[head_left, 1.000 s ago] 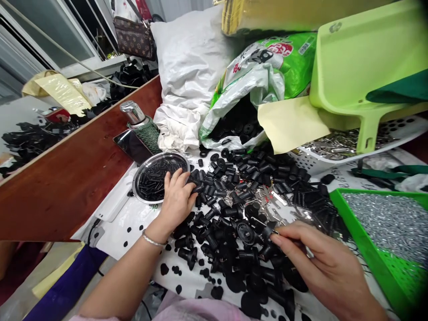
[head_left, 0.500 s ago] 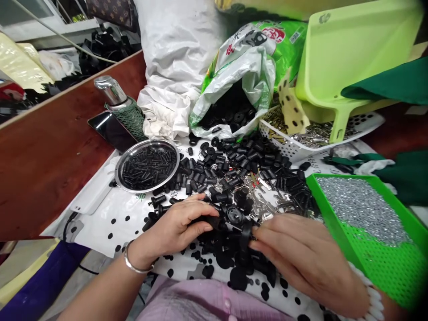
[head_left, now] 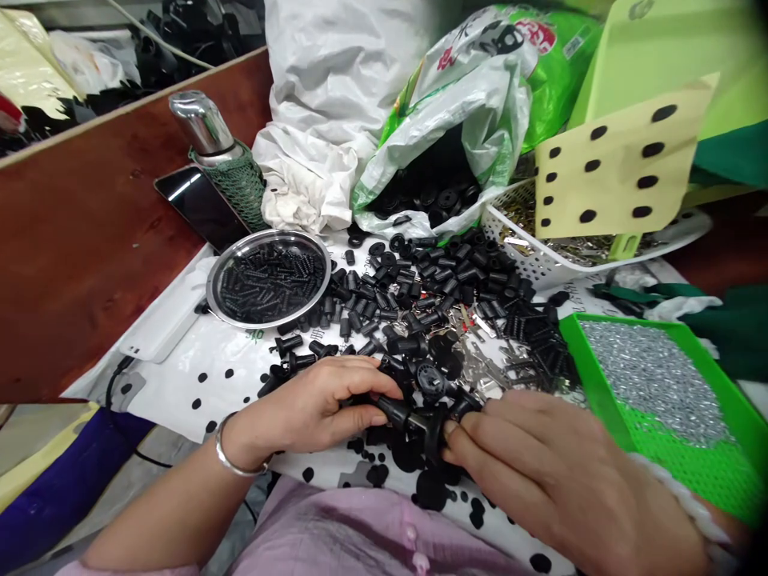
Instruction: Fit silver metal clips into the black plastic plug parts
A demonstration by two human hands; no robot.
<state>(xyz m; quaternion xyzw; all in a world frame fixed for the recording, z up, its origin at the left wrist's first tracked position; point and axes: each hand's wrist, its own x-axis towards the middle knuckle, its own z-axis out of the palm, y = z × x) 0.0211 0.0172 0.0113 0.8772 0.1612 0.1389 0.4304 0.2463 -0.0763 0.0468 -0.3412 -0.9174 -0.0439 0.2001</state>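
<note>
Left hand and right hand have met, fingers gripping a black fitting.

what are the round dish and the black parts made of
The round dish looks like polished stainless steel, going by its mirror-bright rim. The black parts look like moulded plastic or rubber, matte and uniform, though the look can't settle which.
</note>
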